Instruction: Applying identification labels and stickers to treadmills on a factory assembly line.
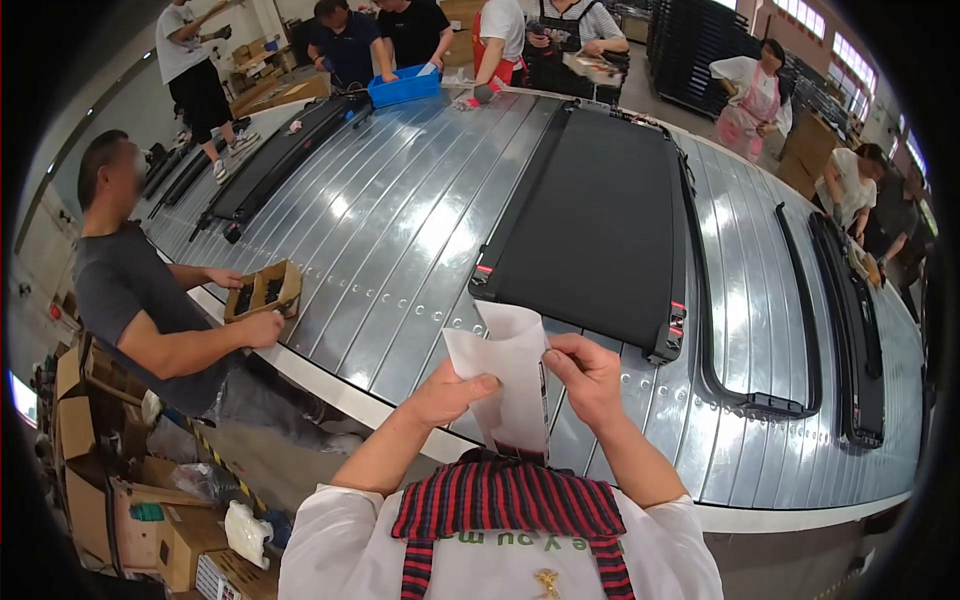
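In front of my chest, over the near edge of the metal table, I hold a white bag (512, 385) of thin paper or film. Its upper edge is spread apart into two flaps, and something dark shows near its bottom. My left hand (447, 393) grips the bag's left side with the thumb across the front. At the upper right edge, my right hand (588, 378) pinches it between thumb and fingers. Just beyond the bag lies a large black fabric-covered panel (600, 215) with red-and-black end pieces. The bag's contents are mostly hidden.
The ribbed metal table (400, 240) fills the middle. Black curved rails (775, 400) and a long black assembly (850, 340) lie on the right. At left, a person holds a cardboard box (265, 290) of black parts. A blue bin (404, 88) stands at the far edge near several people.
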Demonstrator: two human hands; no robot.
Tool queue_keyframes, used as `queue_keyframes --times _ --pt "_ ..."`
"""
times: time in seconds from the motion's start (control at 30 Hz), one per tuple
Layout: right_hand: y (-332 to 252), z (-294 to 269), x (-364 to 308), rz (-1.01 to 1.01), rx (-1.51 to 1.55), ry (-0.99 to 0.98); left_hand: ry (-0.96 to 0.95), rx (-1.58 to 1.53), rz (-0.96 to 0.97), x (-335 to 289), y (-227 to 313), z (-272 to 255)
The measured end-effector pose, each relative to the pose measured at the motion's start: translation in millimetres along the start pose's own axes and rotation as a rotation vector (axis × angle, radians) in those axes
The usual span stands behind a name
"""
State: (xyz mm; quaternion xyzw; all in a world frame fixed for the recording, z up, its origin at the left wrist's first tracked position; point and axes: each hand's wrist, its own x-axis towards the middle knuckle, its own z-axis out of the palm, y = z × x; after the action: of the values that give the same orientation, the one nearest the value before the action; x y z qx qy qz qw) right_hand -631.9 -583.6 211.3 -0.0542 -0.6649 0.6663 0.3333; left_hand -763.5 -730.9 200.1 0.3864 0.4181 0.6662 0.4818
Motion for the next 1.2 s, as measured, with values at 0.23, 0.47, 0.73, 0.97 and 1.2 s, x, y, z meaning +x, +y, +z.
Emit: queue_keyframes --times 0.23,0.47,0.73,0.97,1.2 --pt "-1.5 -0.2 15.9 -0.115 0.06 0.466 0.54 0.011 0.028 7.1 6.5 -14.3" --pt "8.3 54.4 30.1 -0.67 -0.695 0.057 0.34 0.074 -0.003 30.9 -9.2 -16.7" --pt "5.2 38.6 38.9 -0.489 -0.762 0.348 0.428 0.015 -0.03 31.0 1.6 -21.5" --pt "-1.5 73.7 21.4 -0.426 -0.756 -0.157 0.407 0.021 0.062 36.1 -4.7 -40.9" --pt "-8.6 67.7 41.8 -0.609 -0.935 -0.129 0.215 0.739 0.396 24.8 10.9 -47.8"
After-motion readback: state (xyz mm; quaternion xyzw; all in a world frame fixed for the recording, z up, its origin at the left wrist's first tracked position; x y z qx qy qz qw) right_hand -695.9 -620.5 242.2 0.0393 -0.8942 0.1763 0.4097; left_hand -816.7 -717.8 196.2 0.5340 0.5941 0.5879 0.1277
